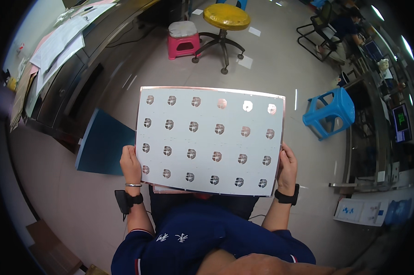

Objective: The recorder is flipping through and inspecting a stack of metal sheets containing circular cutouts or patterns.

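Between my two hands I hold a large whitish printed circuit panel [207, 140] with copper-coloured edges and rows of small round copper patterns. My left hand [131, 164] is closed on its left edge, near the lower corner. On the opposite edge my right hand [287, 168] grips it, thumb toward the front face. Some patterns at the upper right shine brightly in the light. Below the panel's lower left edge a strip of another copper-edged sheet [168, 189] shows; most of it is hidden.
A dark teal board [103, 143] stands left of the panel. Ahead are a pink stool [184, 43] and a yellow round swivel stool [227, 17]. A blue plastic stool [330, 112] stands right. Papers [55, 50] cover the left desk. A person [347, 32] sits far right near screens.
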Motion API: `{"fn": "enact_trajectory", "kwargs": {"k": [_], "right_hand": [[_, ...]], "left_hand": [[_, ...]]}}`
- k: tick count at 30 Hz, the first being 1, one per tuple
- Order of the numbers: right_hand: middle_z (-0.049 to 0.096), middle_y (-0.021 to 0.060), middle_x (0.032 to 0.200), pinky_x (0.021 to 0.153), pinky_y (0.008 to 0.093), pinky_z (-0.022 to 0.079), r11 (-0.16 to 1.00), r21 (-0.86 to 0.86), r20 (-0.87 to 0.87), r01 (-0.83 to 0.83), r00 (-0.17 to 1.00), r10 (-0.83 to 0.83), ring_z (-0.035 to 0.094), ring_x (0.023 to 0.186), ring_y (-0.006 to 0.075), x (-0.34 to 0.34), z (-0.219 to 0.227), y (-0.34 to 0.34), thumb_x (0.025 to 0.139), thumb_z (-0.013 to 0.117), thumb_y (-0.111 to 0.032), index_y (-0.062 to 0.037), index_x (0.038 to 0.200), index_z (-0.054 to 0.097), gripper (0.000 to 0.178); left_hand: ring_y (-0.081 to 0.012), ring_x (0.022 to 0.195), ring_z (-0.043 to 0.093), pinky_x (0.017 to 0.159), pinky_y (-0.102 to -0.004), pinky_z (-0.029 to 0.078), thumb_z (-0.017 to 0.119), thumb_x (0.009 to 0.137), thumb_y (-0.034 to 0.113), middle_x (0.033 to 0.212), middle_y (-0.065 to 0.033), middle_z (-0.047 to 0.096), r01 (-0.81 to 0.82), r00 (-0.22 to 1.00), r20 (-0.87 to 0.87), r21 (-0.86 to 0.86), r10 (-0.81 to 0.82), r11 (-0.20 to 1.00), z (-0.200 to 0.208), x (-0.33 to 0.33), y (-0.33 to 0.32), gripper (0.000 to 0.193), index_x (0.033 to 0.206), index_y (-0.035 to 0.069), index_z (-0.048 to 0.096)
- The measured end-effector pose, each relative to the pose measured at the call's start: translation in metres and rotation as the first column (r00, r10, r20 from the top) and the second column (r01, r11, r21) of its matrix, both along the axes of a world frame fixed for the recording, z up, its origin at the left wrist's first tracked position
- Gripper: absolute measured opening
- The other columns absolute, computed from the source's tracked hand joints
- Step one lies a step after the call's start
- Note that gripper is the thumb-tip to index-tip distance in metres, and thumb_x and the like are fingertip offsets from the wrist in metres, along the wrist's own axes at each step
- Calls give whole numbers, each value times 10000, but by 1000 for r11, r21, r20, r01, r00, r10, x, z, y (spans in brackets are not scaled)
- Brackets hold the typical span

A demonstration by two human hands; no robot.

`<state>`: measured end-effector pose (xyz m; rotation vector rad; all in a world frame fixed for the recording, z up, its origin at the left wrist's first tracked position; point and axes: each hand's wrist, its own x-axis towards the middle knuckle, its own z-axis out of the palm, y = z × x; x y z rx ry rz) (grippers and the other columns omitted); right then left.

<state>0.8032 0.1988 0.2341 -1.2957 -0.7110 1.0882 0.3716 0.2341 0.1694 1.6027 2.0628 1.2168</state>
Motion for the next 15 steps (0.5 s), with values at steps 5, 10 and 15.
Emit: {"fn": "enact_trajectory", "kwargs": {"k": [5, 10, 15], "right_hand": [[564, 125, 1144, 848, 280, 468, 996, 63, -51, -61, 997, 64, 574, 1001, 177, -1, -2, -1, 928, 445, -117, 55, 1247, 448, 362], [397, 151, 1348, 1003, 315, 339, 968, 156, -72, -198, 975, 211, 427, 1208, 200, -17, 5, -3, 935, 428, -164, 56, 1357, 283, 498], [340, 152, 1390, 1034, 316, 296, 965, 195, -53, -176, 980, 190, 376, 1254, 203, -15, -4, 1, 944, 400, -159, 56, 1380, 225, 517]], "left_hand": [[-229, 600, 518, 577, -325, 418, 402, 956, 166, 680, -140, 529, -3, 1000, 25, -1, 3, 1000, -1, -3, -2, 244, 825, -15, 501], [-143, 620, 509, 574, -288, 409, 420, 954, 174, 685, -83, 537, 28, 995, 93, -74, -21, 997, -1, -13, -5, 241, 819, -4, 510], [-44, 682, 500, 614, -182, 412, 447, 952, 176, 800, 15, 554, 259, 601, 793, -71, -102, 963, -3, -27, -7, 176, 897, 27, 523]]}}
